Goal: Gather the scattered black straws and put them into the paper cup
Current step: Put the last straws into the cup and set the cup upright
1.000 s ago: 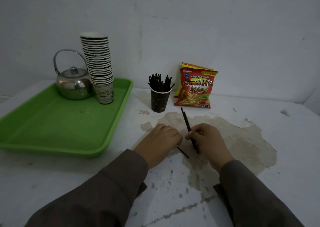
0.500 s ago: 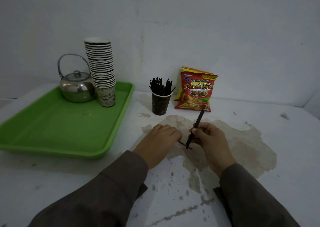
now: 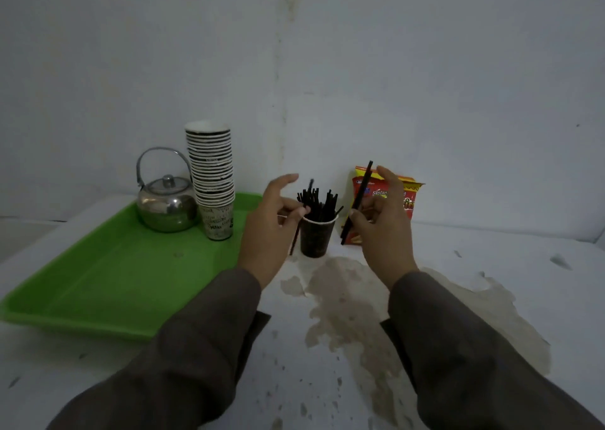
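A dark paper cup [image 3: 316, 239] stands on the white table, holding several black straws [image 3: 319, 202] upright. My left hand [image 3: 273, 223] is raised just left of the cup and pinches one black straw [image 3: 296, 236] that slants down beside the cup's left wall. To the right of the cup, my right hand [image 3: 381, 226] pinches another black straw [image 3: 358, 197], held tilted with its top end high. Both hands are off the table, on either side of the cup.
A green tray [image 3: 108, 275] on the left carries a steel kettle [image 3: 165, 202] and a tall stack of paper cups [image 3: 212, 177]. A red snack bag [image 3: 407, 197] leans behind my right hand. A brown stain [image 3: 353, 302] spreads over the table. The wall is close behind.
Both hands have lifted off the table and moved forward to the cup, each carrying a straw. The view has tilted up.
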